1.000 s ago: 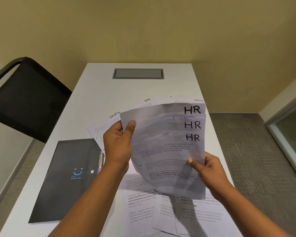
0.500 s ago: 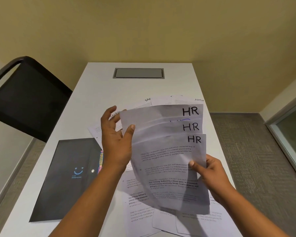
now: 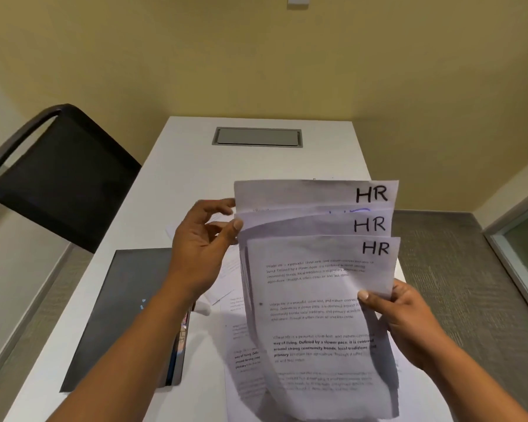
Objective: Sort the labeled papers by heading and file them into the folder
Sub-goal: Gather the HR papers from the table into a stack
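I hold a fanned stack of HR papers [image 3: 314, 300] upright over the white table [image 3: 195, 166], with three "HR" headings stepped at the top right. My right hand [image 3: 409, 324] pinches the stack at its right edge, thumb on the front sheet. My left hand [image 3: 195, 248] is at the stack's left edge with fingers loosely spread; its thumb tip and fingertips touch the edges of the back sheets. The dark grey folder [image 3: 125, 300] lies flat on the table to the left, partly under my left forearm. More printed papers [image 3: 241, 333] lie on the table beneath the stack.
A black chair [image 3: 58, 175] stands at the table's left side. A grey cable hatch [image 3: 256, 137] is set into the table's far end. Carpet floor [image 3: 457, 269] lies past the right table edge, and a yellow wall stands behind.
My left hand let go of its grip on the stack's left edge and spread its fingers. The front HR sheet slid lower, and the stack shifted right and turned more upright.
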